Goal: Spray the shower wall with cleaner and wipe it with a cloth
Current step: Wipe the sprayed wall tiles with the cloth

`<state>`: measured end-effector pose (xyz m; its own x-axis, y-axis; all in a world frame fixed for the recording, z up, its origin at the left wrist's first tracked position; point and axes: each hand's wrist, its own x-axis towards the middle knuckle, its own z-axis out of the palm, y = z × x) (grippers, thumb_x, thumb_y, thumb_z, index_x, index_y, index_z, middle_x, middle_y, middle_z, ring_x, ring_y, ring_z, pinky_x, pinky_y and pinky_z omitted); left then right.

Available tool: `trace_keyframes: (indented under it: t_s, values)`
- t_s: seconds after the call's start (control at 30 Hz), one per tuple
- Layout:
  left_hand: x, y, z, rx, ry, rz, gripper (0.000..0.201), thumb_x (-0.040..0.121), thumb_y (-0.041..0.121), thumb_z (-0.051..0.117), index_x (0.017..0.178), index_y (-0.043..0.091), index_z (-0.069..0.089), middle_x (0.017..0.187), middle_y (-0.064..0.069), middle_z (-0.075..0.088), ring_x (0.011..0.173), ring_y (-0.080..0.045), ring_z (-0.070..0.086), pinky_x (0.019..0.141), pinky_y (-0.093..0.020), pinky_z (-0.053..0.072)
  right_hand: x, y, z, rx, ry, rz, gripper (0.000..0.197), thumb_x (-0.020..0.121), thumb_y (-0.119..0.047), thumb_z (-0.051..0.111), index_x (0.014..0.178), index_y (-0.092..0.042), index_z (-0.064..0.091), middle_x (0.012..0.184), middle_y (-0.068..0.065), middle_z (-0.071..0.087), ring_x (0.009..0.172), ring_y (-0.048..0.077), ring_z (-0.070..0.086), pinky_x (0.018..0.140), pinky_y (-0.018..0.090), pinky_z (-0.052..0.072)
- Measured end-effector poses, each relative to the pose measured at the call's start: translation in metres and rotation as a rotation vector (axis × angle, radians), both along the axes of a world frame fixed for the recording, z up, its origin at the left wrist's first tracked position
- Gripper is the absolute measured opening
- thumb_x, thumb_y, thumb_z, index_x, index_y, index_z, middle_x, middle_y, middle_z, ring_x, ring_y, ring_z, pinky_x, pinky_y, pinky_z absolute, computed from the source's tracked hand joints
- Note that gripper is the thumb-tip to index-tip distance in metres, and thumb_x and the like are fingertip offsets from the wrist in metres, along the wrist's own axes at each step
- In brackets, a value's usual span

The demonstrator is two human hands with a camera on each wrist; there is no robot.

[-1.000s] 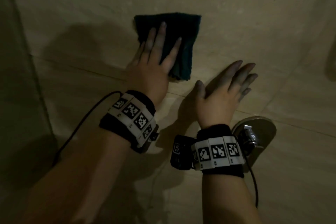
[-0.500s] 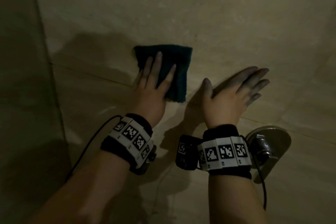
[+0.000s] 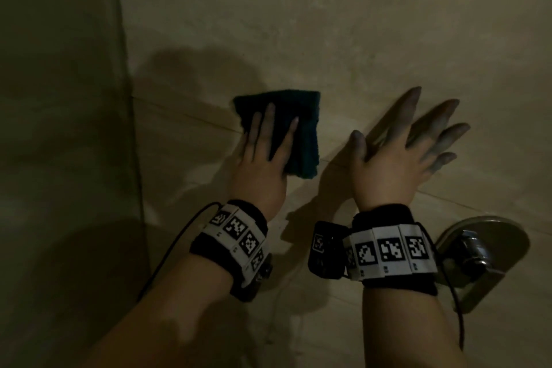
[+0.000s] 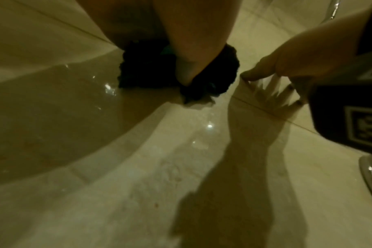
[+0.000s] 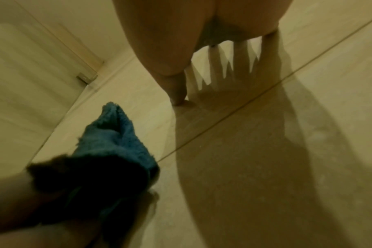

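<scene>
Head view: my left hand [image 3: 263, 167] lay flat at centre frame, fingers straight and slightly spread, pressing the dark teal cloth [image 3: 298, 128] against the beige shower wall [image 3: 328, 24]; the cloth's upper and right parts showed past my fingers. My right hand [image 3: 397, 158] sat just right of it, fingers wide and straight, holding nothing, fingertips at the wall. A chrome shower valve [image 3: 484, 251] was at lower right, behind my right wrist band [image 3: 388, 251]. Left wrist view: cloth [image 4: 212, 78] at upper centre under my left hand [image 4: 191, 42], wet glints on the tile at left; my right hand [image 4: 297, 55] at upper right touched the wall. Right wrist view: my right hand [image 5: 191, 33] at top, fingers spread, thumb tip on the wall; cloth [image 5: 115, 142] at lower left, my left hand [image 5: 15, 201] on it, blurred.
</scene>
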<state>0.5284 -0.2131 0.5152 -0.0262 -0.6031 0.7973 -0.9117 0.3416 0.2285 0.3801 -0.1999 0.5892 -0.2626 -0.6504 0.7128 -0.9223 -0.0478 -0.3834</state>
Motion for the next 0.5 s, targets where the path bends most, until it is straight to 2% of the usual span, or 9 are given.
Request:
trace_keyframes:
  t_s: [0.1, 0.2, 0.3, 0.4, 0.5]
  values:
    - [-0.001, -0.001, 0.008, -0.011, 0.023, -0.012, 0.085, 0.08, 0.005, 0.06, 0.148, 0.022, 0.013, 0.156, -0.022, 0.016, 0.14, -0.032, 0.006, 0.107, -0.055, 0.033, 0.0, 0.002, -0.003, 0.006, 0.015, 0.022, 0.085, 0.087, -0.042, 0.054, 0.151, -0.025, 0.001, 0.156, 0.022, -0.012, 0.141, 0.046, -0.015, 0.113, 0.059, -0.004]
    - [0.008, -0.007, 0.045, -0.023, 0.059, -0.068, 0.067, 0.085, 0.014, 0.035, 0.148, 0.023, 0.017, 0.157, -0.022, 0.012, 0.143, -0.037, 0.007, 0.11, -0.058, 0.03, -0.004, 0.002, -0.005, 0.004, 0.032, 0.041, 0.086, 0.087, -0.043, 0.056, 0.15, -0.026, 0.002, 0.156, 0.021, -0.012, 0.141, 0.045, -0.015, 0.113, 0.057, -0.007]
    - [0.018, -0.01, 0.084, 0.002, 0.039, -0.069, 0.074, 0.077, 0.028, 0.018, 0.15, 0.02, 0.019, 0.158, -0.02, 0.007, 0.146, -0.039, 0.006, 0.112, -0.055, 0.03, -0.006, 0.004, -0.007, 0.001, 0.04, 0.045, 0.085, 0.086, -0.044, 0.057, 0.15, -0.026, 0.004, 0.156, 0.021, -0.01, 0.141, 0.045, -0.014, 0.113, 0.056, -0.007]
    - [0.018, -0.012, 0.089, -0.015, 0.011, -0.051, 0.07, 0.081, 0.024, 0.022, 0.151, 0.018, 0.018, 0.158, -0.021, 0.006, 0.146, -0.039, 0.006, 0.113, -0.054, 0.028, -0.004, 0.004, -0.007, 0.009, 0.039, 0.039, 0.085, 0.087, -0.044, 0.056, 0.15, -0.027, 0.002, 0.156, 0.02, -0.011, 0.141, 0.044, -0.015, 0.114, 0.054, -0.008]
    - [0.015, -0.011, 0.065, -0.027, 0.037, -0.056, 0.066, 0.085, 0.016, 0.032, 0.15, 0.018, 0.021, 0.157, -0.02, 0.009, 0.145, -0.039, 0.009, 0.111, -0.057, 0.029, -0.002, 0.005, -0.006, 0.012, 0.035, 0.03, 0.085, 0.087, -0.042, 0.056, 0.15, -0.027, 0.001, 0.156, 0.019, -0.012, 0.141, 0.043, -0.016, 0.114, 0.054, -0.008]
